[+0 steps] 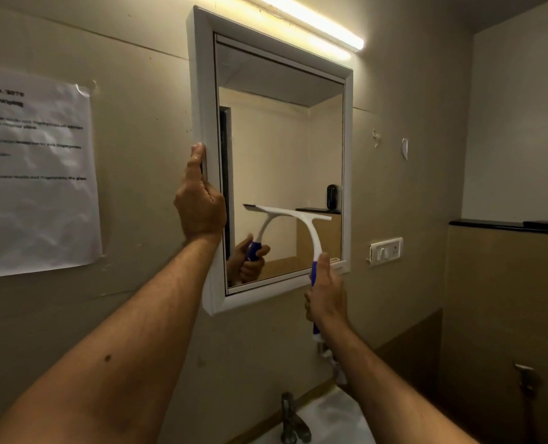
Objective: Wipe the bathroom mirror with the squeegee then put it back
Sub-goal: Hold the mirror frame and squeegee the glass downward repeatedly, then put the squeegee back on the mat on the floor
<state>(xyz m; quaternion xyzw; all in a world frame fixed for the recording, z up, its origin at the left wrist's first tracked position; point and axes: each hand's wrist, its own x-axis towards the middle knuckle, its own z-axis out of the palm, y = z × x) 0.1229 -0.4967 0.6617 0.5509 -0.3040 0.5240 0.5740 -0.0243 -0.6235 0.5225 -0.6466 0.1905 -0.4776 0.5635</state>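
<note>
Two bare forearms reach up from the bottom edge, one per side.

Left hand [200,200]: clasped round the left edge of the mirror frame [202,91], thumb on the front face, fingers wrapped behind and hidden.

Right hand [327,294]: closed in a fist round the blue grip of the squeegee [301,221], near the mirror's lower right corner; the grip's tail end shows below the wrist.

Squeegee, one: white plastic, T-shaped, with a curved neck rising from the blue grip to a long straight blade bar. The bar lies roughly level against the glass in the lower third of the mirror [279,149], its right end close to the right edge of the frame. It sits above the right hand and to the right of the left hand, apart from the latter.

Mirror, one: rectangular, upright, glossy glass in a wide white bevelled frame, on a beige wall. It reflects the squeegee and the gripping hand.

Tube light [324,24], one: long, lit, slanting above the top edge of the frame.

Printed sheet [35,174], one: white paper, crinkled, on the wall left of the mirror; text blurred.

Switch plate [385,251], one: white, rectangular, right of the mirror's lower corner.

Tap [290,418], one: dull metal, over a white basin [340,421] at the bottom edge.
</note>
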